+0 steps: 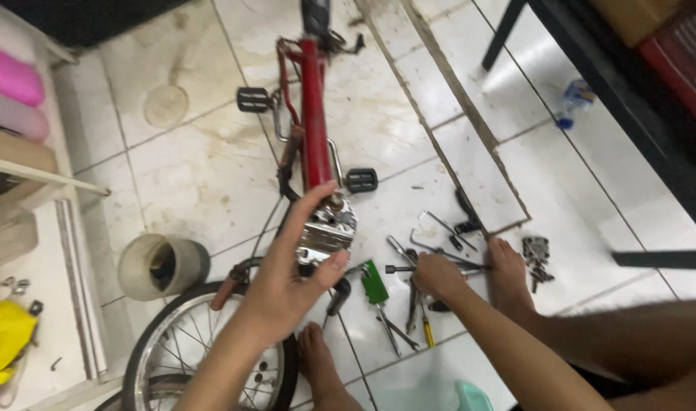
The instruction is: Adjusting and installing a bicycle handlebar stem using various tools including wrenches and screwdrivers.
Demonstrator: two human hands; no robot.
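Observation:
A small red bicycle frame (314, 99) lies on the tiled floor, its front wheel (203, 358) nearest me. My left hand (291, 274) is wrapped around a chrome part (329, 224) at the front end of the frame. My right hand (437, 274) is down among loose tools, fingers curled around a thin dark metal wrench (397, 268) that sticks out to the left. A green-handled tool (375, 283) and a yellow screwdriver (426, 332) lie just left of that hand. My bare feet (508, 274) rest on the floor by the tools.
Black pedals (253, 99) stick out on both sides of the frame. A grey pot (164, 265) stands left of the wheel. Bent hex keys (439, 228), small metal parts (537, 255), a plastic bottle (573, 99), a black table leg (508, 34) and a yellow bag (5, 335) are around.

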